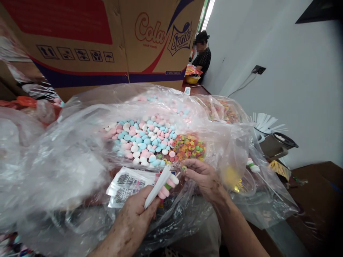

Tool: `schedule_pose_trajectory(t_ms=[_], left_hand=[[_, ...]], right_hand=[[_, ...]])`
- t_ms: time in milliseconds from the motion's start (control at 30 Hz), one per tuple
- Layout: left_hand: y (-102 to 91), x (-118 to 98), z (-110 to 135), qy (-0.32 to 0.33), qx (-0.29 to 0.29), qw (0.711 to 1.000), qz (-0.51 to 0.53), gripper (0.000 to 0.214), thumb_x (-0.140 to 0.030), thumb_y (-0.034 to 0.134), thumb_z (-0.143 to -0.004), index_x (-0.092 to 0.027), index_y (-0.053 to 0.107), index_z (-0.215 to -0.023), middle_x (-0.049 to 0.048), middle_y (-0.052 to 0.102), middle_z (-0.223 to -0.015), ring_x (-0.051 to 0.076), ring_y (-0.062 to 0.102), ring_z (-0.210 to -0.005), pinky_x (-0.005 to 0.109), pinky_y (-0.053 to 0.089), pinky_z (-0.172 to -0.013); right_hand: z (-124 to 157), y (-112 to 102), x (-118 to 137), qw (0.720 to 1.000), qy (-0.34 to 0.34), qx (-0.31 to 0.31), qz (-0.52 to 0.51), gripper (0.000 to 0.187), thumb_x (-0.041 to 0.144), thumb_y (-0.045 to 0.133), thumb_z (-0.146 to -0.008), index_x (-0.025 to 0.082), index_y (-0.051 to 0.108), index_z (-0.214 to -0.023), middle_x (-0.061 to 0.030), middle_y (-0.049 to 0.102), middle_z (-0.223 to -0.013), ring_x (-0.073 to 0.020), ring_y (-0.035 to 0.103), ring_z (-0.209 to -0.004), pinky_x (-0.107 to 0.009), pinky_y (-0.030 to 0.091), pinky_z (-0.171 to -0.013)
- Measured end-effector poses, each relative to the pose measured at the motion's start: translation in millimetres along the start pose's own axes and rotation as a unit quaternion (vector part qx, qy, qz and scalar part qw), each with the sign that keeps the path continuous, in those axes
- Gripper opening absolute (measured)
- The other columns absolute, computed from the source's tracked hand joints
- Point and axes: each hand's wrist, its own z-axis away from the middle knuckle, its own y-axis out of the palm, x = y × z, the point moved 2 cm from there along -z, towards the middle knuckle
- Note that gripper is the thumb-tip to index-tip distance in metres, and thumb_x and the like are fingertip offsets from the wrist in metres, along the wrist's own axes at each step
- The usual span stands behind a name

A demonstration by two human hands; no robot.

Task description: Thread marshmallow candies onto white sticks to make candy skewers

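Head view: our left hand [139, 210] closed round white sticks [158, 186]; right hand [203, 177] pinching 1 ring candy [184, 167], which, we judge, could drop if pinch loosens.

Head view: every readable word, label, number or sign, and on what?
"Cola": box
"Sprite": box
"1*30PCS*24BOXES": box, tiny, digits uncertain
Handling icons: box; up arrows and umbrella clear
Too small or blurred: line under "Cola", red panel text, packets, white tag

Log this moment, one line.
left hand: holds white sticks | right hand: pinches ring candy | beyond: pastel candies, ring pile
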Motion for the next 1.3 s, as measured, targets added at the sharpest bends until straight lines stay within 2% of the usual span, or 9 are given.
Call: schedule_pose_trajectory(t_ms=[100, 267, 467, 567, 700, 800, 933, 1100, 1300], left_hand=[[0.3, 3, -2, -0.008, 0.031, 0.999, -0.028, 0.028, -0.040, 0.049, -0.089, -0.022, 0.070, -0.093, -0.0049, 0.048, -0.058, 0.017, 0.044, -0.057, 0.026, 0.032, -0.056], [0.3, 6, -3, -0.006, 0.024, 0.999, -0.034, 0.026, -0.037, 0.047, -0.090, -0.022, 0.068, -0.094, -0.0060, 0.045, -0.057, 0.017, 0.042, -0.057, 0.027, 0.030, -0.057], [0.3, 5, -3, -0.009, 0.022, 0.999, -0.024, 0.027, -0.038, 0.048, -0.090, -0.021, 0.069, -0.092, -0.0055, 0.046, -0.057, 0.017, 0.043, -0.056, 0.027, 0.031, -0.056], [0.2, 7, -4, -0.015, 0.021, 0.999, -0.019, 0.028, -0.039, 0.048, -0.090, -0.021, 0.069, -0.093, -0.0056, 0.046, -0.056, 0.017, 0.042, -0.055, 0.026, 0.030, -0.055], [-0.2, 9, -5, -0.016, 0.004, 1.000, -0.019, 0.030, -0.041, 0.049, -0.089, -0.020, 0.069, -0.089, -0.0053, 0.048, -0.056, 0.016, 0.042, -0.055, 0.026, 0.031, -0.055], [-0.4, 10, -4, -0.014, -0.005, 1.000, -0.018, 0.028, -0.041, 0.050, -0.089, -0.020, 0.069, -0.087, -0.0056, 0.048, -0.055, 0.016, 0.043, -0.054, 0.026, 0.031, -0.054], [-0.9, 11, -2, 0.002, 0.002, 1.000, -0.024, 0.027, -0.041, 0.050, -0.089, -0.021, 0.065, -0.078, -0.0049, 0.048, -0.055, 0.016, 0.045, -0.054, 0.025, 0.031, -0.054], [-3.3, 18, -1, 0.040, -0.010, 0.999, -0.029, 0.029, -0.042, 0.051, -0.090, -0.021, 0.069, -0.080, -0.0046, 0.047, -0.056, 0.016, 0.042, -0.055, 0.025, 0.031, -0.054], [-4.6, 19, -2, 0.008, -0.023, 1.000, -0.016, 0.031, -0.043, 0.054, -0.089, -0.020, 0.069, -0.075, -0.0037, 0.050, -0.054, 0.015, 0.045, -0.053, 0.025, 0.032, -0.053]], right_hand=[[4, 9, 2, 0.998, 0.006, 0.001, -0.058, 0.029, 0.035, 0.082, -0.067, 0.019, 0.070, -0.088, 0.0016, 0.068, -0.067, -0.0119, 0.059, -0.058, -0.025, 0.048, -0.057], [6, 15, 0, 0.997, -0.003, -0.002, -0.074, 0.030, 0.034, 0.085, -0.065, 0.021, 0.071, -0.087, 0.0026, 0.067, -0.068, -0.0114, 0.059, -0.061, -0.024, 0.049, -0.059], [7, 13, -7, 0.999, -0.036, -0.014, -0.017, 0.028, 0.035, 0.082, -0.069, 0.023, 0.071, -0.091, 0.0019, 0.066, -0.072, -0.0131, 0.059, -0.067, -0.024, 0.049, -0.062], [9, 14, -5, 0.995, -0.084, -0.003, 0.048, 0.021, 0.029, 0.078, -0.074, 0.023, 0.071, -0.093, 0.0001, 0.066, -0.082, -0.0139, 0.061, -0.073, -0.025, 0.051, -0.066], [15, 16, 4, 0.969, -0.185, 0.014, 0.163, 0.017, 0.021, 0.066, -0.083, 0.025, 0.073, -0.098, -0.0033, 0.068, -0.100, -0.0164, 0.064, -0.089, -0.029, 0.052, -0.080], [17, 16, 10, 0.956, -0.215, 0.022, 0.197, 0.019, 0.020, 0.059, -0.089, 0.026, 0.074, -0.097, -0.0030, 0.070, -0.096, -0.0164, 0.064, -0.091, -0.029, 0.052, -0.083], [17, 13, 14, 0.962, -0.208, 0.051, 0.172, 0.011, 0.022, 0.066, -0.086, 0.026, 0.076, -0.091, -0.0010, 0.067, -0.083, -0.0142, 0.062, -0.078, -0.026, 0.051, -0.071], [17, 15, 12, 0.961, -0.177, 0.140, 0.158, 0.008, 0.028, 0.069, -0.085, 0.023, 0.076, -0.085, -0.0005, 0.063, -0.075, -0.0131, 0.059, -0.070, -0.026, 0.046, -0.066], [15, 28, 13, 0.957, -0.175, 0.154, 0.170, 0.011, 0.028, 0.067, -0.087, 0.021, 0.075, -0.084, 0.0007, 0.061, -0.073, -0.0120, 0.057, -0.069, -0.025, 0.046, -0.067]])
